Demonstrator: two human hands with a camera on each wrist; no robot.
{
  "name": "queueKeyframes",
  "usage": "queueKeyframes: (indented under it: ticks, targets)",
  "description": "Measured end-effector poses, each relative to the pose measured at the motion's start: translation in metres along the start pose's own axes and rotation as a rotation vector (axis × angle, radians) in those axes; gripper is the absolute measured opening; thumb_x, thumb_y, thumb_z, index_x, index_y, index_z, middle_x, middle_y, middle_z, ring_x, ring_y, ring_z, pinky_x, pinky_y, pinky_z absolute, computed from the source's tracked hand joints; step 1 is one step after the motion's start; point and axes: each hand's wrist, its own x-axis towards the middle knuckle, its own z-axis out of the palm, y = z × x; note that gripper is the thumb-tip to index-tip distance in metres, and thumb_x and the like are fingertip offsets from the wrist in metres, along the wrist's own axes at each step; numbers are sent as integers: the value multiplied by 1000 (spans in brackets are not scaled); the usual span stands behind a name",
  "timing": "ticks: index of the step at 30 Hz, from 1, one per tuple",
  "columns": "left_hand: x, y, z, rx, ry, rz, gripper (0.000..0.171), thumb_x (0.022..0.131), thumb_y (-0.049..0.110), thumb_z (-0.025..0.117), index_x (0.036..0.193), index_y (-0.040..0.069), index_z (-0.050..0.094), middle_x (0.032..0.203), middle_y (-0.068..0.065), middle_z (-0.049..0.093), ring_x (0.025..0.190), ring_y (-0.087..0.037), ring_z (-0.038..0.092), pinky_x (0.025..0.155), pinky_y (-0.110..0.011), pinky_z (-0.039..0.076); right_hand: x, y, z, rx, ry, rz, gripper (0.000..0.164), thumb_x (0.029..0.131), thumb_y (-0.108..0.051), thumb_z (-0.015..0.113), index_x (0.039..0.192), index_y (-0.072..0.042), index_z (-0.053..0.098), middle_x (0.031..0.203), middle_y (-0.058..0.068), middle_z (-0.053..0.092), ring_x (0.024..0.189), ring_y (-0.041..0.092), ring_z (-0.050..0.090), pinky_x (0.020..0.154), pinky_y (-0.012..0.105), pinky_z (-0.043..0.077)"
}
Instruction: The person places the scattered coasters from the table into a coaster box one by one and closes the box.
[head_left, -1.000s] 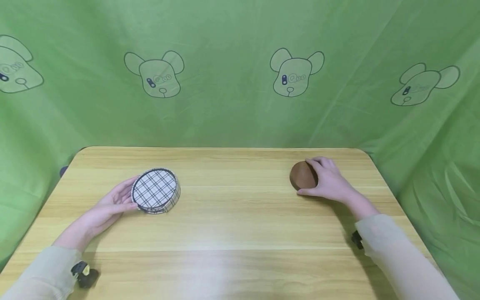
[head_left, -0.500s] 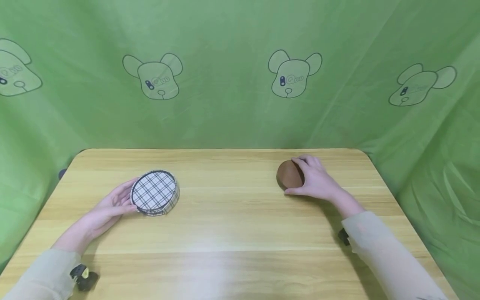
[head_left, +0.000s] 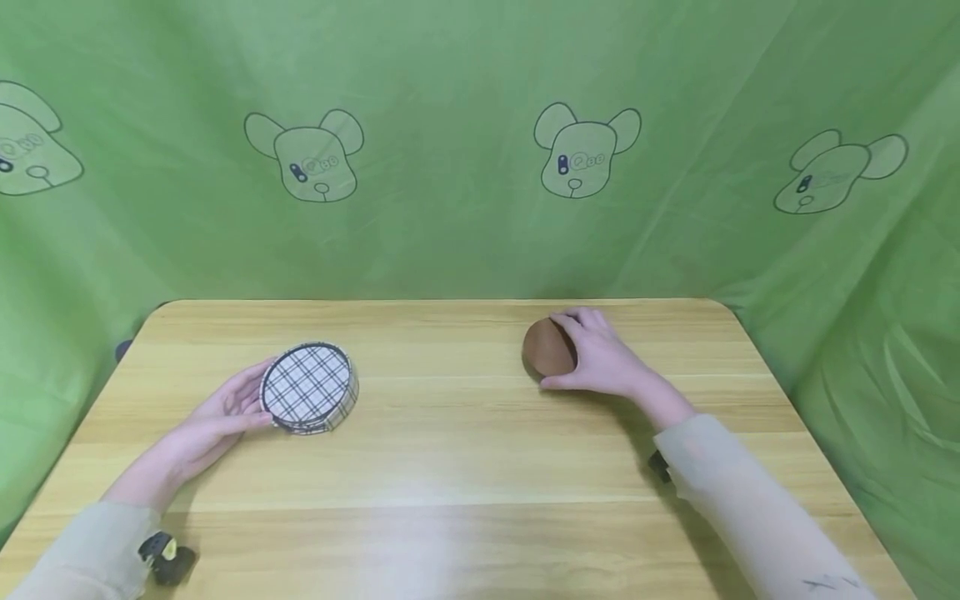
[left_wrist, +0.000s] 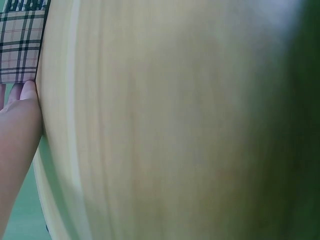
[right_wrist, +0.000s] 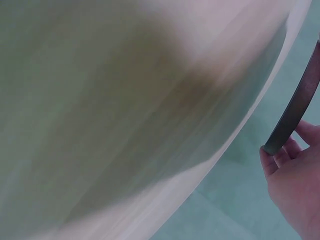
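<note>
On the left of the table, my left hand (head_left: 217, 421) grips a round plaid box (head_left: 309, 385) by its near-left side, thumb at the front and fingers behind. The box has a white-and-black checked top with a dark rim. In the left wrist view only part of the plaid box (left_wrist: 21, 47) shows at the upper left, above the fingertips. Right of centre, my right hand (head_left: 600, 354) holds a smooth brown round disc (head_left: 547, 348) across its edge between thumb and fingers. The right wrist view shows the brown disc (right_wrist: 295, 105) edge-on as a narrow curved band.
A light wood-grain table (head_left: 420, 467) with rounded far corners spans the scene. Green cloth (head_left: 450, 233) with printed mouse-like heads hangs behind it and at both sides. Small dark devices, such as the left one (head_left: 168, 558), are strapped at the sleeves.
My right hand has carried the brown disc leftward, closer to the table's middle. My left hand and the plaid box have stayed in place; the view shifts slightly.
</note>
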Motion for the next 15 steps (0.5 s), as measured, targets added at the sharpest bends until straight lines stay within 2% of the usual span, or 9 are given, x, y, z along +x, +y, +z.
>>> queueKeyframes:
  ticks: [15]
  targets:
    - [0, -2, 0, -10, -6, 13, 88, 100, -10, 56, 170, 4, 4, 175, -27, -5, 134, 15, 51, 110, -7, 44, 20, -29, 13, 18, -10, -48, 117, 69, -51, 96, 159, -1, 42, 159, 22, 42, 149, 41, 36, 123, 67, 38]
